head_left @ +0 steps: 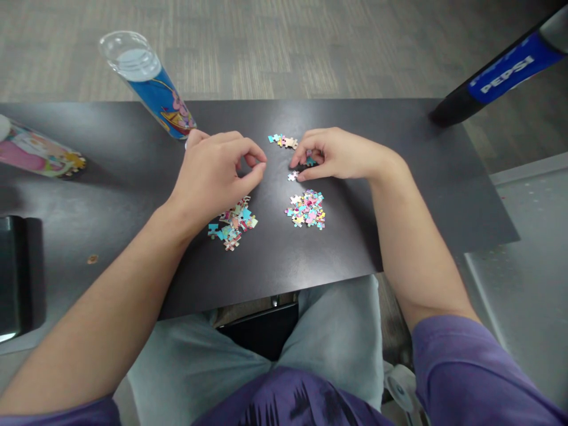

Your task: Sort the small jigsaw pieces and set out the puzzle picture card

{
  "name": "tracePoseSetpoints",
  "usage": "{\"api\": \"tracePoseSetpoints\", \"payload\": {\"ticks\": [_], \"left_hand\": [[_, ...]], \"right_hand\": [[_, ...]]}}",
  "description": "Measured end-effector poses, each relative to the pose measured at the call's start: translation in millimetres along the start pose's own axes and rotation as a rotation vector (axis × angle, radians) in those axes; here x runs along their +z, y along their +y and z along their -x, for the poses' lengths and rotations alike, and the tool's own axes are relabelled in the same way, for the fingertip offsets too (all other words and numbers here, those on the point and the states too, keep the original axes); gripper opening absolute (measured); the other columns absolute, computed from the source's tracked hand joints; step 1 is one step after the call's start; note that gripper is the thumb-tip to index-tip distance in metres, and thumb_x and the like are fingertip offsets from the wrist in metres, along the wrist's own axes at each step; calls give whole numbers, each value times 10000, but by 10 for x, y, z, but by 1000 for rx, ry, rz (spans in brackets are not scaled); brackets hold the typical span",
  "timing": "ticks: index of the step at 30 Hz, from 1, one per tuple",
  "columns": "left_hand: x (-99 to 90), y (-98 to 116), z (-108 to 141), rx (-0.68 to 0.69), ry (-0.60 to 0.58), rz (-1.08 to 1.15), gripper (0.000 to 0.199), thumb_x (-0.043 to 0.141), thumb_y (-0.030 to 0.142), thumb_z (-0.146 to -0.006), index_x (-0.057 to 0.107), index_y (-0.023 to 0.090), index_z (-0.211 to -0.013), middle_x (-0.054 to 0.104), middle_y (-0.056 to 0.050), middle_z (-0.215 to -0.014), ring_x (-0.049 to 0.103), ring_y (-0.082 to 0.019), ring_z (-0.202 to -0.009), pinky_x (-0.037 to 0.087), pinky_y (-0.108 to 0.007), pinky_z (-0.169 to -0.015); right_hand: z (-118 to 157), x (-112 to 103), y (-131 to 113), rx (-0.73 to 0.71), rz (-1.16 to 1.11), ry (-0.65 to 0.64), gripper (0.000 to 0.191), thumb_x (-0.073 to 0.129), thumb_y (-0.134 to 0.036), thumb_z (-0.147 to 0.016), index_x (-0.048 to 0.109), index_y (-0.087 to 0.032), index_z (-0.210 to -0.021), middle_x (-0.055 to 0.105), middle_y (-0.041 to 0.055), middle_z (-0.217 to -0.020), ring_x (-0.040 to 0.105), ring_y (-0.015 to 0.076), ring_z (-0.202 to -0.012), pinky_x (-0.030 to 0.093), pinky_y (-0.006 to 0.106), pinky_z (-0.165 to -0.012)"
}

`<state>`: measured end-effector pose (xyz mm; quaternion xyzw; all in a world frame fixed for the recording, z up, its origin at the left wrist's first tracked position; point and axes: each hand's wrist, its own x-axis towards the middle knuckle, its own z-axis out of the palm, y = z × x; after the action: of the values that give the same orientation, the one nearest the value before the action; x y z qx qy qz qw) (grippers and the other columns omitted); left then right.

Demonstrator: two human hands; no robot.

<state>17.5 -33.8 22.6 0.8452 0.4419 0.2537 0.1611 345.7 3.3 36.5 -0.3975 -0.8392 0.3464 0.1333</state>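
My left hand (224, 163) hovers over the table, thumb and forefinger tips pressed together in a pinch. Whatever lies between them, if anything, is hidden. Partly under its wrist side is a loose heap of jigsaw pieces (233, 223). My right hand (326, 155) rests low on the table with thumb and forefinger apart. A pale jigsaw piece (293, 176) lies at its thumb tip, and teal pieces show in the shade beneath the palm. Beyond the fingertips is a short row of jigsaw pieces (284, 141). Nearer me sits a second heap of jigsaw pieces (307, 209).
A clear-topped cylinder with a blue picture wrap (162, 97) stands behind my left hand. Farther left is another picture-wrapped cylinder (39, 148). A Pepsi bottle (506, 74) stands at the far right corner. A black object (13, 272) lies at the left edge of the dark table (355, 236).
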Motion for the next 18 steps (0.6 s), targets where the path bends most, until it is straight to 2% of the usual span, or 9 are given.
{"api": "tracePoseSetpoints", "payload": {"ticks": [4,10,14,18], "left_hand": [[-3,8,-1,11,-10,-13,145,772,370,-1128,911,331,-1116,871,-35,-1028,819,-330,-1017,562,-650,-1182],[-19,18,-8,12,-42,-31,171,744,384,-1154,903,328,-1127,874,-37,-1039,824,-335,-1026,538,-684,-1214],[0,28,0,-6,-31,-34,135,773,373,-1132,900,340,-1103,868,-43,-1038,831,-365,-1077,511,-705,-1267],[19,40,6,-12,-35,-1,128,785,371,-1109,907,332,-1105,870,-44,-1033,827,-357,-1038,510,-692,-1249]], "right_hand": [[-27,15,-5,-25,33,-37,174,1039,-391,-944,943,-259,-1003,711,4,-975,559,193,-860,458,369,-830],[-3,45,-120,91,-86,-113,204,1026,-359,-951,856,-254,-992,656,-66,-773,542,156,-736,387,366,-734],[5,55,-132,65,-267,-144,305,1036,-418,-939,811,-240,-1043,761,-39,-866,575,141,-748,414,343,-726],[35,10,-121,49,-281,-114,340,1052,-450,-933,837,-234,-1083,775,-25,-893,595,156,-775,441,346,-740]]}}
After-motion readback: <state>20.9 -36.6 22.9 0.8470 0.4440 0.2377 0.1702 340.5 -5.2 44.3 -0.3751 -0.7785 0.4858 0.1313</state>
